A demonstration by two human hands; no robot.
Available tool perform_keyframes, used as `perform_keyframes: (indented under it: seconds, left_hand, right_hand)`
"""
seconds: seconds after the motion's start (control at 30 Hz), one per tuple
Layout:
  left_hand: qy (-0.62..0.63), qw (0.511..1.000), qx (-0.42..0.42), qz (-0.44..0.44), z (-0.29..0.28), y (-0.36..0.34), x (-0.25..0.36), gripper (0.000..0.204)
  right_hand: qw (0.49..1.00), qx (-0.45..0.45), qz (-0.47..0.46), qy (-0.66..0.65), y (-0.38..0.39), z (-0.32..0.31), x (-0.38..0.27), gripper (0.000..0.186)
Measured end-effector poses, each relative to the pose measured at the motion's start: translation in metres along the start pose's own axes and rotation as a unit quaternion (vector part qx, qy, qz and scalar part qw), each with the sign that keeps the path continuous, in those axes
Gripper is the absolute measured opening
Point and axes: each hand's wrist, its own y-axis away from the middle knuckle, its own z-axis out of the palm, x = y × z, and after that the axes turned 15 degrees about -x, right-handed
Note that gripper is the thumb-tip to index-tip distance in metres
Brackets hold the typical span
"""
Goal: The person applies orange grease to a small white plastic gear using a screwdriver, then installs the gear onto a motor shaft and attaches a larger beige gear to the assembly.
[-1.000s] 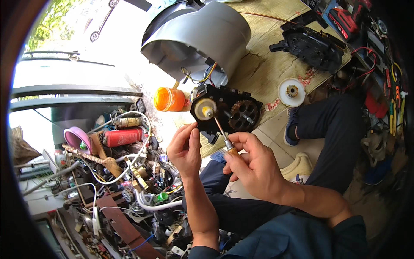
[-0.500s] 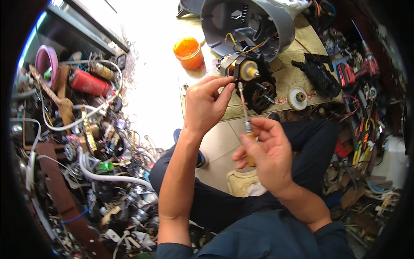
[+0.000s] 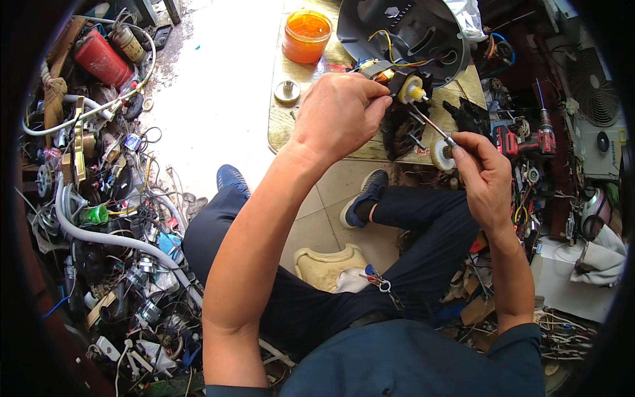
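A motor assembly [image 3: 382, 75] with a black gearbox [image 3: 401, 129] lies at the table's near edge. It carries a white gear [image 3: 411, 90] on a protruding shaft. My left hand [image 3: 340, 114] is closed in a pinch of thumb and forefinger against the black bracket beside that gear; the fingertips are partly hidden. My right hand [image 3: 488, 173] grips a screwdriver [image 3: 432, 124], whose handle is concealed by the fingers. The tool slants up to the left, with its tip beside the gear. Below the screwdriver's shaft rests a loose white gear with a metal pinion [image 3: 442, 155].
Behind the motor stands a grey round housing [image 3: 403, 33] with wires. An orange tub [image 3: 307, 38] and another gear [image 3: 287, 92] are on the table [image 3: 281, 126]. A red cordless drill [image 3: 529, 141] lies at right. Piled parts and hoses [image 3: 119, 238] cover the left floor.
The screwdriver now leans further right, its tip closer to the white gear. My right hand has moved right and up with it. The whole view has also shifted.
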Motion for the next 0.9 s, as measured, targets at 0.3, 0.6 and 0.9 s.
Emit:
perform_keyframes:
  seconds: [0.3, 0.6, 0.9]
  left_hand:
    - [-0.012, 1.000, -0.013, -0.008, -0.003, 0.001, 0.002, 0.019]
    - [-0.018, 1.000, -0.018, -0.007, -0.002, 0.002, 0.002, 0.020]
    - [-0.017, 1.000, -0.010, -0.001, -0.002, 0.001, 0.001, 0.019]
  right_hand:
    - [0.998, 0.031, -0.037, 0.038, -0.008, 0.000, -0.003, 0.018]
    - [0.974, 0.044, -0.146, 0.169, 0.001, -0.010, 0.004, 0.022]
    - [0.883, 0.059, -0.270, 0.380, -0.017, -0.020, -0.006, 0.033]
